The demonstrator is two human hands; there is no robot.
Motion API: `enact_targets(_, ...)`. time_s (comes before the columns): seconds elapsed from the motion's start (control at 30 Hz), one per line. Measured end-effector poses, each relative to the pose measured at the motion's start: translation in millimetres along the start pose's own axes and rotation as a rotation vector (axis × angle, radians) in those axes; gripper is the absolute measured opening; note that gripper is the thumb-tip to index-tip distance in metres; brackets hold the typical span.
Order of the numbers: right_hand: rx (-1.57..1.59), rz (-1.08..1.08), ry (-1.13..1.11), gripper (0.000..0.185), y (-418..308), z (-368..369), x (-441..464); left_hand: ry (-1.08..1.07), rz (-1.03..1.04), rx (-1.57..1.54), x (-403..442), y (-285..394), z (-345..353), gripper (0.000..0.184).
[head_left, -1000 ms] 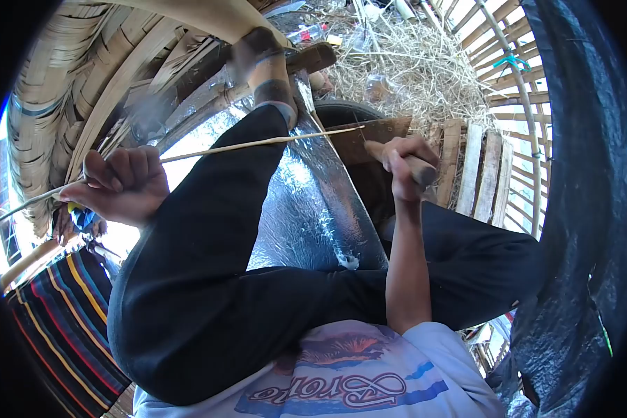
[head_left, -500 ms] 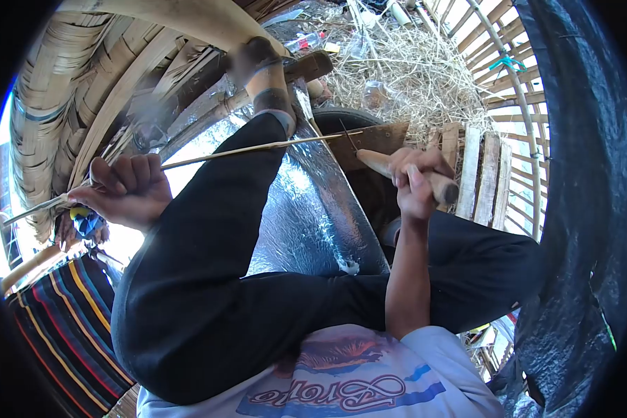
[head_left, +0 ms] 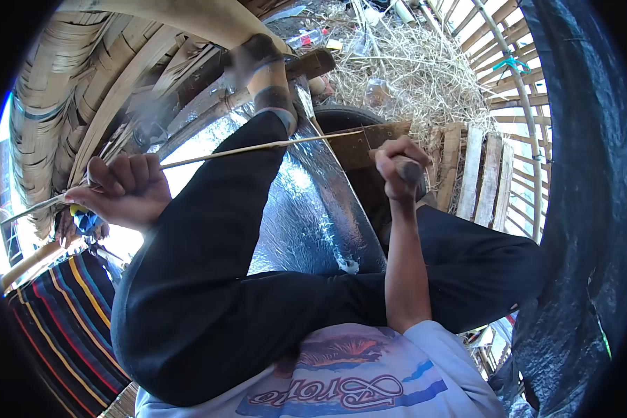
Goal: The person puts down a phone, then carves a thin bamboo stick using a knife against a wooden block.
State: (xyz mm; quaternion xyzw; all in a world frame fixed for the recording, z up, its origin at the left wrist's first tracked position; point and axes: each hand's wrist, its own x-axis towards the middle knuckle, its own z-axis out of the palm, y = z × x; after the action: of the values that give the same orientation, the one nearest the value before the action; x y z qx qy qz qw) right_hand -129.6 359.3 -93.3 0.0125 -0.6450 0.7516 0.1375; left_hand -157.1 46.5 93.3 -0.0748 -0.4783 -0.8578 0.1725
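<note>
My left hand [head_left: 122, 191] is closed round a thin bamboo strip [head_left: 223, 151] at the left. The strip slants up to the right, across my bent leg in black trousers [head_left: 209, 230], and its far tip reaches a brown wooden board [head_left: 390, 130]. My right hand [head_left: 397, 157] grips a knife by its thick, pale wooden handle [head_left: 409, 169], whose butt end faces me. Its narrow blade [head_left: 368, 138] stands by the strip's tip, over the board; whether it touches the strip I cannot tell.
A shiny dark sheet [head_left: 306, 223] lies between my legs. Behind the board is a black tyre-like rim [head_left: 345, 115]. Dry straw [head_left: 425, 83] and wooden slats [head_left: 470, 171] are at upper right. Bamboo bundles [head_left: 56, 104] stand left, above a striped cloth [head_left: 70, 327]. Dark plastic sheeting [head_left: 571, 209] hangs right.
My right hand has moved left, and the knife has turned so the handle points more towards me. Its blade is now closer to upright. My left hand and the strip are almost unchanged.
</note>
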Motion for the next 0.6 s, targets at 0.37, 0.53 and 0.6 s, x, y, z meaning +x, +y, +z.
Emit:
enact_targets(0.37,0.18,0.065,0.076,0.012,3.9,-9.6,0.4,0.006,0.012,0.015,2.1,1.0,-4.7,0.064)
enact_targets(0.53,0.029,0.043,-0.012,0.015,3.3,-3.5,3.0,0.052,-0.002,0.053,-1.7,-0.5,-4.1,0.064)
enact_targets(0.6,0.075,0.055,-0.027,0.013,11.0,-11.6,4.5,0.009,-0.007,-0.024,1.0,0.2,-7.1,0.064)
